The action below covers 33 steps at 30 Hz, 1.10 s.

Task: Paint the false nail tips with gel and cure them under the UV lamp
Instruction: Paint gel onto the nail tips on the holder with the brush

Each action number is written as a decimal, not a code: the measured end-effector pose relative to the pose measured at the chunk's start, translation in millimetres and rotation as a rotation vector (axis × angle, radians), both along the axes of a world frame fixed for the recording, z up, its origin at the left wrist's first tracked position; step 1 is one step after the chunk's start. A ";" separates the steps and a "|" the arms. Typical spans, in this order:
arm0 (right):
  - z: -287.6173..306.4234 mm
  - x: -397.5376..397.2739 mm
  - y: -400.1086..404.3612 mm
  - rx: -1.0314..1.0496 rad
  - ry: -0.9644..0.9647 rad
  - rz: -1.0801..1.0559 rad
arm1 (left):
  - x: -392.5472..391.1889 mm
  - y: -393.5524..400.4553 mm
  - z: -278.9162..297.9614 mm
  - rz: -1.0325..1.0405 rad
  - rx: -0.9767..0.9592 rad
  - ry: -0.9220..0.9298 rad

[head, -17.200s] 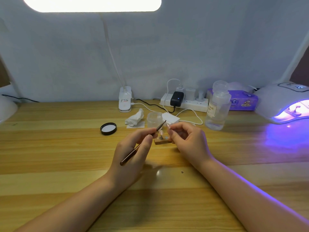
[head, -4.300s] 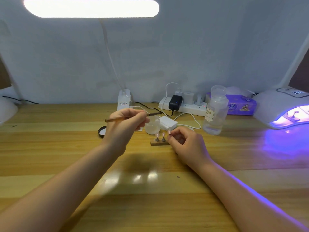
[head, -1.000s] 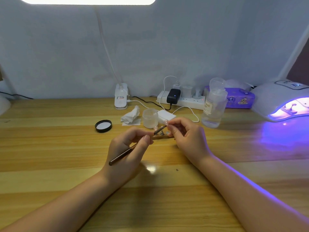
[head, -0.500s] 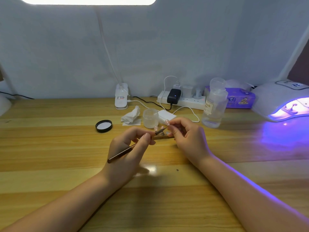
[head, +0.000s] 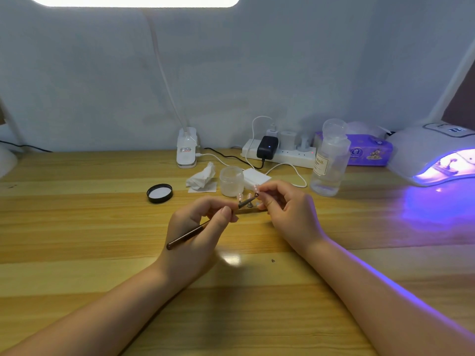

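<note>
A wooden tabletop [head: 77, 227] is seen along a pale wall, lit from above by a strip lamp. The UV lamp [head: 434, 155] is placed at the far right edge, switched on, with violet light thrown onto the wood before it. A purple tissue pack [head: 370, 152] and a white power strip [head: 282, 154] are set along the wall; a clear pump bottle [head: 330, 160] is stood in front of them. The left hand [head: 198, 232] is curled round a brown gel brush [head: 195, 232], pinched between thumb and fingers, its tip directed up and right. The right hand [head: 288, 209] is closed in a pinch on a false nail tip [head: 256, 188], which is met by the brush tip. Just behind the hands a frosted gel jar [head: 231, 181] is noted, with a crumpled tissue [head: 203, 177] and a black lid [head: 159, 193] to its left. Two further pink nail tips [head: 240, 196] are held upright on a small stand between the hands, at mid tabletop.
</note>
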State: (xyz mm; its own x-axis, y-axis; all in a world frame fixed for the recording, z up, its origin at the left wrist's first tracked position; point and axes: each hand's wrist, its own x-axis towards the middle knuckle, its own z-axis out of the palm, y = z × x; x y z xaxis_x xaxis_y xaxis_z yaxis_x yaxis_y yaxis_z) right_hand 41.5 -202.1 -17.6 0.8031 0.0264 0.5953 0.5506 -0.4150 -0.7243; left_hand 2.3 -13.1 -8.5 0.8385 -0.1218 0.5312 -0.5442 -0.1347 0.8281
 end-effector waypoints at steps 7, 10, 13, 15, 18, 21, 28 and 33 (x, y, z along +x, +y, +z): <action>-0.7 1.8 -0.4 -0.043 -0.037 -0.034 | 2.9 -2.5 -2.0 0.054 0.026 -0.030; -1.3 2.8 -0.5 -0.060 -0.077 -0.065 | 3.0 -3.7 -2.4 0.053 0.034 -0.016; -1.3 2.3 -0.5 -0.071 -0.104 -0.077 | 2.2 -2.1 -2.0 0.017 0.059 -0.032; -1.5 2.6 -1.0 -0.074 -0.115 -0.088 | 1.4 -0.6 -1.1 0.002 0.068 -0.042; -1.7 2.7 -1.1 -0.096 -0.135 -0.110 | 1.0 -1.4 0.1 0.018 0.067 -0.075; -0.3 1.8 -0.4 -0.147 -0.186 -0.130 | 2.3 -2.4 -0.4 0.062 0.093 -0.129; 2.7 -0.1 0.2 -0.245 -0.264 -0.143 | 2.3 -3.0 -0.3 0.063 0.182 -0.188; 3.2 0.5 -0.5 -0.244 -0.260 -0.154 | 1.0 -1.4 1.2 0.045 0.220 -0.201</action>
